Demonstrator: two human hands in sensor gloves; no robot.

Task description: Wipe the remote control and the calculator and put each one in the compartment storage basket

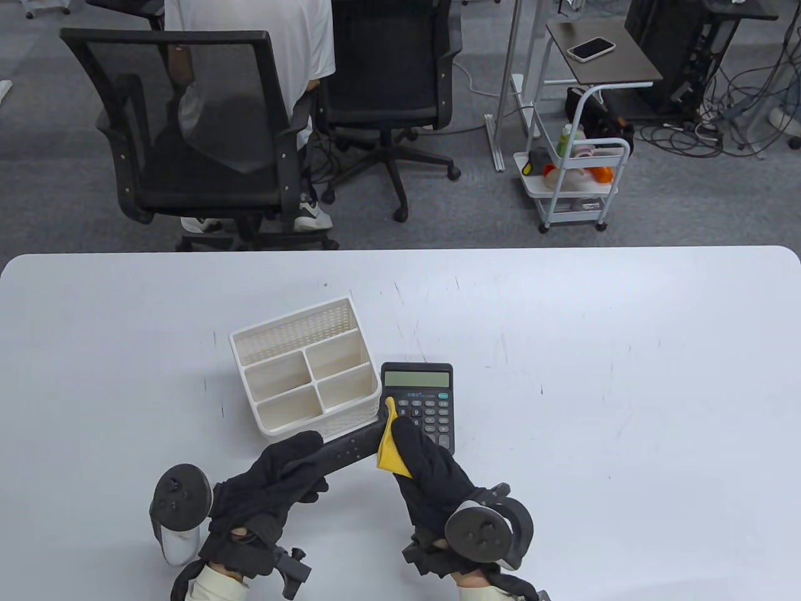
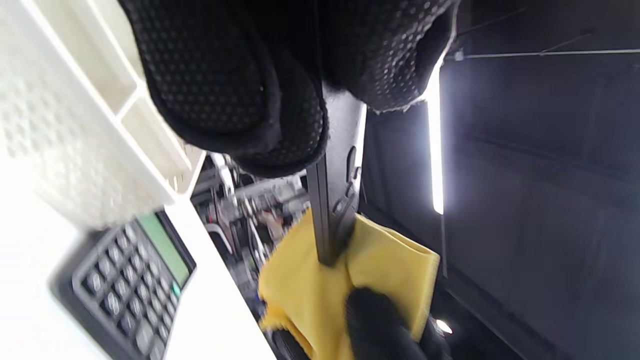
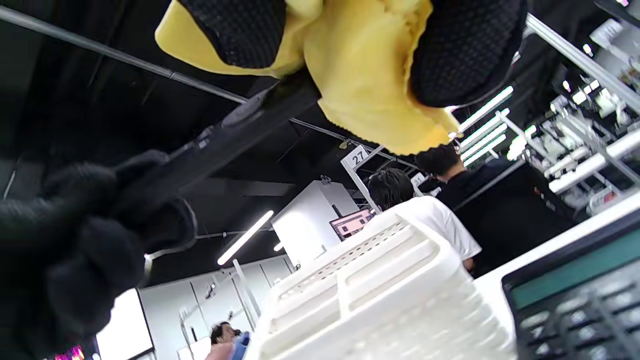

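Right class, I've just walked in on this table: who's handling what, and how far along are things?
The left hand grips a black remote control above the table, while the right hand pinches a yellow cloth around its far end, wiping it. The calculator lies flat beside the white compartment basket, whose visible compartments hold nothing yet.

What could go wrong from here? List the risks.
1. The left hand grips only one end of the remote control; the right hand rubbing the yellow cloth on the far end could lever it loose.
2. The calculator and storage basket lie right beside the wiping; a stroke might knock them.
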